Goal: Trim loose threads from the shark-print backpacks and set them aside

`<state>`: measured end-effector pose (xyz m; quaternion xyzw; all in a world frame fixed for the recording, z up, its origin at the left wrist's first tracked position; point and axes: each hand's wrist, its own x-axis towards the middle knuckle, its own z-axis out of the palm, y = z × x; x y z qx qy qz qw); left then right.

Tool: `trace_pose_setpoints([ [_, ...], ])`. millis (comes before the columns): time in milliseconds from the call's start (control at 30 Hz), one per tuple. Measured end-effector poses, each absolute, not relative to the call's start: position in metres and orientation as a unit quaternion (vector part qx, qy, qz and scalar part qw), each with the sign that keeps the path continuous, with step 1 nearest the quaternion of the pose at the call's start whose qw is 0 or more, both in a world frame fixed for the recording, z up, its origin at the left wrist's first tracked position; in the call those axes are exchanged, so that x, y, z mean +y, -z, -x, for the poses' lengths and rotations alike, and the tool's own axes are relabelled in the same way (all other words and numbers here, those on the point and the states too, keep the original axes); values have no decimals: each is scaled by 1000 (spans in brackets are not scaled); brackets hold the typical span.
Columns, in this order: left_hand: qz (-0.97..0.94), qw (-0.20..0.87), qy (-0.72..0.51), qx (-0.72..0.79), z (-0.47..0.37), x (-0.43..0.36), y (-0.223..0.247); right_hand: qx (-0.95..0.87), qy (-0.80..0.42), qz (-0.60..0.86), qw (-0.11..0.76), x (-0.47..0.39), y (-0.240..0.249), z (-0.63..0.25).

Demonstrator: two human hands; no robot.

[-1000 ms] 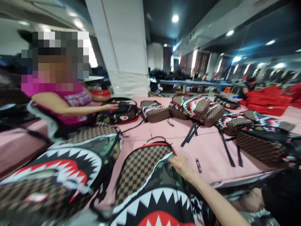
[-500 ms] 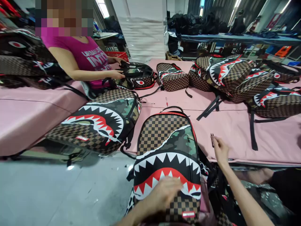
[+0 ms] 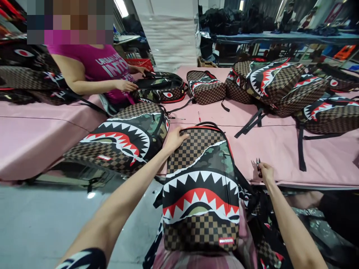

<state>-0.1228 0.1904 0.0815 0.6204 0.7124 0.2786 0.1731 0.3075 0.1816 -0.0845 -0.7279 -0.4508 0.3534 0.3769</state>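
A brown checkered backpack (image 3: 196, 155) with a toothed shark mouth stands upright right in front of me, leaning at the table edge. My left hand (image 3: 176, 140) grips its upper left edge, fingers bent over the top corner. To the right, my right hand (image 3: 266, 172) is closed around small dark snips (image 3: 258, 167), their tips pointing up just above the pink table (image 3: 275, 149). A second shark backpack (image 3: 126, 138) lies to the left, close to my left forearm.
Across the table a person in a magenta shirt (image 3: 92, 67) handles a camouflage backpack (image 3: 159, 87). A smaller checkered bag (image 3: 207, 91) and a pile of backpacks (image 3: 276, 84) with hanging straps lie at the back right. A red pen (image 3: 199, 116) is on the table.
My left hand has moved from the front of the backpack up to its top left corner. The snips stay in my right hand. Across the table, the person's hand has shifted left.
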Motion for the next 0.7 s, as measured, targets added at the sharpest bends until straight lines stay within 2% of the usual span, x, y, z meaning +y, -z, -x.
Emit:
trace_pose_setpoints([
  [67, -628, 216, -331, 670, 119, 162, -102, -425, -410, 693, 414, 170, 73, -317],
  [133, -675, 275, -331, 600, 112, 116, -119, -410, -459, 650, 446, 157, 57, -323],
  [267, -836, 369, -158, 373, 93, -3, -105, -382, -549, 576, 470, 126, 22, -309],
  [367, -868, 320, -124, 359, 79, -68, -61, -377, -633, 531, 417, 101, 0, -275],
  [467, -877, 266, -112, 385, 72, -96, -28, -442, -640, 544, 316, 84, -15, -234],
  [600, -883, 236, -95, 394, 69, -104, -24, -517, -575, 590, 232, 76, -19, -197],
  [700, -879, 231, -114, 402, 79, -107, -35, -487, -593, 604, 214, 66, -14, -195],
])
